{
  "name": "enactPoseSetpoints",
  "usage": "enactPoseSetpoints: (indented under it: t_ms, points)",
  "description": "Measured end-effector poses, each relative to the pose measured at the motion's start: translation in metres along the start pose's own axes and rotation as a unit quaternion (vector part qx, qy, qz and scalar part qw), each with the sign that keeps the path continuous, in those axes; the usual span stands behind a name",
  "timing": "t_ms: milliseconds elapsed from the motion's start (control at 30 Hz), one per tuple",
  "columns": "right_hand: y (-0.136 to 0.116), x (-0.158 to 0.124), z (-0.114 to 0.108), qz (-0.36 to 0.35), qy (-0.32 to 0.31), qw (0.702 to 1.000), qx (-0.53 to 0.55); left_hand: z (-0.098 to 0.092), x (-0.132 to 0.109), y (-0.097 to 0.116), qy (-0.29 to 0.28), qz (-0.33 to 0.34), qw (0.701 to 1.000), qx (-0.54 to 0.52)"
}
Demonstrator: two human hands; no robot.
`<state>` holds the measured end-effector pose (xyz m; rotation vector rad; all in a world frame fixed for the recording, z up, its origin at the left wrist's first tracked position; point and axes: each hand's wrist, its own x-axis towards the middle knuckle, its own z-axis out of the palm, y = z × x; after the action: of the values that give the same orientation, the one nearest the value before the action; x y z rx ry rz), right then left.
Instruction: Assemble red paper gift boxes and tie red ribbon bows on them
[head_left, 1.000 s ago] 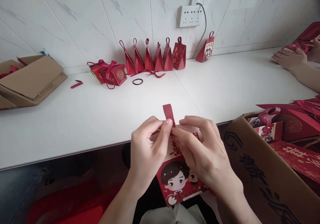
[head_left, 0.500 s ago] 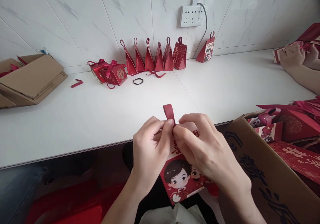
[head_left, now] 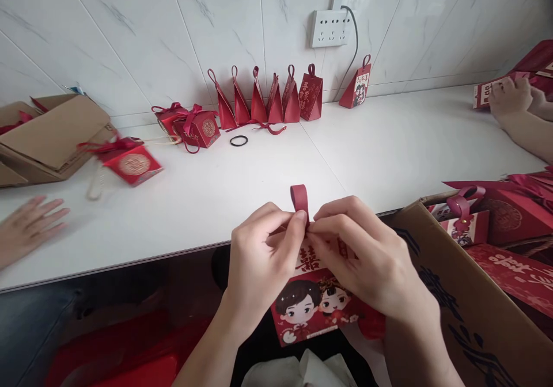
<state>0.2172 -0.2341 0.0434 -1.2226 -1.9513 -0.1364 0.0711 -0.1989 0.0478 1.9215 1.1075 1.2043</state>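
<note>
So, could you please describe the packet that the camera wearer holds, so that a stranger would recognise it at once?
Start from the white table and find the middle of its near edge. There the left hand and right hand meet at a red loop above the packet. Unlike the boxes along the wall, it shows two large cartoon faces.

Just below the fingers point(head_left: 297, 228), the held box point(head_left: 298, 306) bears a red 囍 and, lower down, a pale strip of lettering too small to read. Beyond the fingers, a standing red box point(head_left: 311, 98) shows vertical characters seemingly beginning 吾家. To their right, the carton point(head_left: 477, 323) carries large dark characters, too blurred to read surely.
</note>
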Motion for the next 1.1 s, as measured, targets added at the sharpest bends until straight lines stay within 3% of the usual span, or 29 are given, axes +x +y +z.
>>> enactPoseSetpoints:
  t_ms: [333, 1100]
  points:
    - [0.007, -0.001, -0.006, -0.041, -0.039, 0.998, -0.027, -0.003, 0.003, 0.0, -0.028, -0.052, 0.998, -0.038]
    - [-0.005, -0.001, 0.003, -0.037, -0.022, 0.998, -0.049, -0.002, -0.002, -0.005, 0.025, -0.031, 0.999, -0.025]
